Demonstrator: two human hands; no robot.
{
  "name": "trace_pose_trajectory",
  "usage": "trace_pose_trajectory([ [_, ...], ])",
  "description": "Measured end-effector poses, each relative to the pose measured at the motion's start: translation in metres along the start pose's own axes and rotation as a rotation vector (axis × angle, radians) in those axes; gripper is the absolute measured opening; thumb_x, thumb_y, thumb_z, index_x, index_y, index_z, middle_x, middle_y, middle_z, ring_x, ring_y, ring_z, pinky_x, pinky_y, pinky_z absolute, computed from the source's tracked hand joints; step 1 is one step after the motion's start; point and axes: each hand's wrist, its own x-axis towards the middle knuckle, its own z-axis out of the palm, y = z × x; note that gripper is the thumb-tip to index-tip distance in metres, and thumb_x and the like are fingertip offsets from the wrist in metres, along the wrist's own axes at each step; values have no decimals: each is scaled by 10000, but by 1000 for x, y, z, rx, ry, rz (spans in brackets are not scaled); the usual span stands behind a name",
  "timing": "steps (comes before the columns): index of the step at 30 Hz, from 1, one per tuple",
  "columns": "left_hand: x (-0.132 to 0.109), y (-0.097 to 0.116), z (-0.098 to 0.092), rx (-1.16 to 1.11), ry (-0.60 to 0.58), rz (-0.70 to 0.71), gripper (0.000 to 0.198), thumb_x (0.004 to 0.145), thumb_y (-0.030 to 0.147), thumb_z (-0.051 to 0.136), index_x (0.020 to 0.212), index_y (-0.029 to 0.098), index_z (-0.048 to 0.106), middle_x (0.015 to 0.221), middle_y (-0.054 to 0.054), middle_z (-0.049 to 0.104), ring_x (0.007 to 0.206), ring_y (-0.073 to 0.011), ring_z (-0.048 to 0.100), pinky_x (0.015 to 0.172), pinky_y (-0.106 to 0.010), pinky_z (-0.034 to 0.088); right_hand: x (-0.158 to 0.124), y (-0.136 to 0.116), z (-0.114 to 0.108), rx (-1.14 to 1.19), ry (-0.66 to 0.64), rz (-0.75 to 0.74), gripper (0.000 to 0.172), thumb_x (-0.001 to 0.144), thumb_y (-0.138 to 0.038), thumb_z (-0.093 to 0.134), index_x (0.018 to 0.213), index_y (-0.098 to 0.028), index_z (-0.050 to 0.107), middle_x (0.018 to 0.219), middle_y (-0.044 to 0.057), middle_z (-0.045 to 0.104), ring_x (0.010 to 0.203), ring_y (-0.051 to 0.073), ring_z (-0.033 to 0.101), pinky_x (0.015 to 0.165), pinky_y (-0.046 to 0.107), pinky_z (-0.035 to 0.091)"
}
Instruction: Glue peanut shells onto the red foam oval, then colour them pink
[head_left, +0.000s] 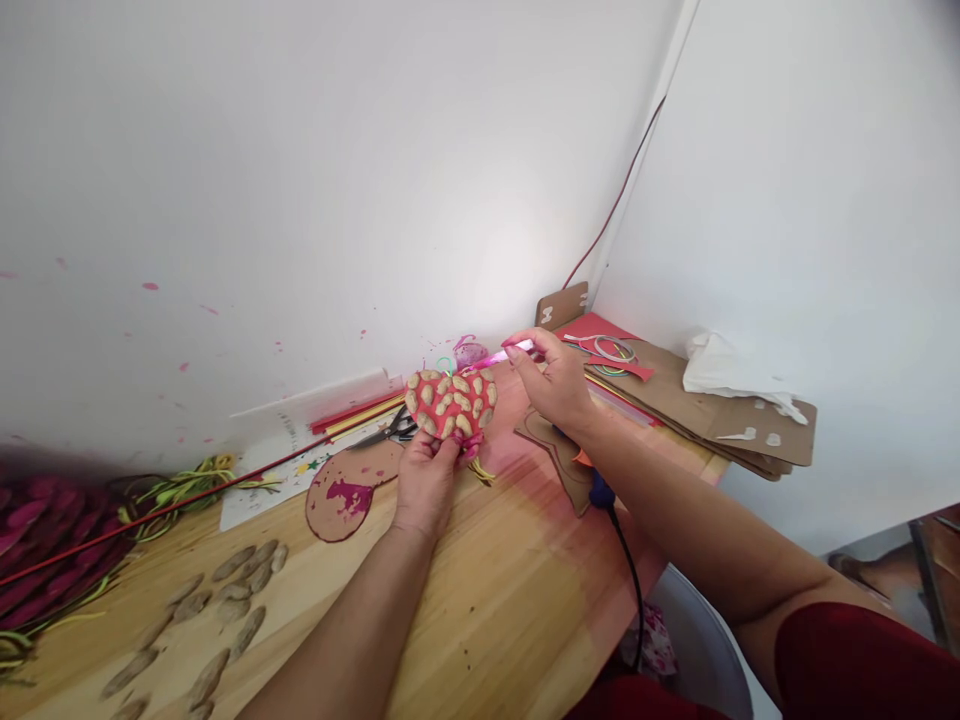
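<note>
Over the table (pixel 450 630), hands (pixel 426 487) hold a peanut-studded red piece (pixel 451 402) and a stick (pixel 496 358).

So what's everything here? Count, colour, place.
Peanut piece: 1, red and tan, centre
Stick: 1, pinkish, centre
Loose peanuts: over ten, tan, left
Scissors: 1, black, centre
Rounded cutout: 1, brown, centre
Long rod: 1, red, left
Strands: many, yellow-green, left
Ruffled bundle: 1, magenta, left
Paper: count unclear, white, left
Cardboard: several, brown, right
Crumpled sheet: 1, white, right
Coiled cords: several, mixed, right
Tool: 1, blue, right
Tub: 1, pale, lower right
Table: 1, wooden, below
Walls: 2, white, behind
Left hand: 1, bare, holding piece
Right hand: 1, bare, holding stick
</note>
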Motion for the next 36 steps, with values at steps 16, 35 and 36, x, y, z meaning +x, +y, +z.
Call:
trace_pose_trajectory([
  [16, 7, -7, -7, 155, -21, 108, 578, 612, 441, 872, 1082, 165, 680, 1162, -125, 730, 933, -224, 711, 860, -370, 557, 4, -11, 0, -46, 48, -59, 91, 920, -270, 606, 910, -236, 689, 896, 19, 743, 827, 207, 654, 792, 349, 488],
  [35, 9, -11, -13, 379, -10, 257, 363, 714, 379, 771, 1002, 170, 695, 1013, -102, 757, 880, -215, 695, 795, -316, 547, 6, -23, -4, -164, -13, -242, 69, 928, -242, 602, 902, -233, 665, 865, 36, 743, 837, 234, 630, 825, 392, 451],
  [36, 9, -11, -13, 389, -8, 260, 354, 719, 374, 765, 1000, 170, 694, 1010, -102, 757, 883, -216, 695, 800, -317, 547, 6, -23, -5, -169, -8, -237, 69, 927, -242, 602, 901, -235, 665, 866, 34, 742, 840, 234, 629, 828, 392, 448],
])
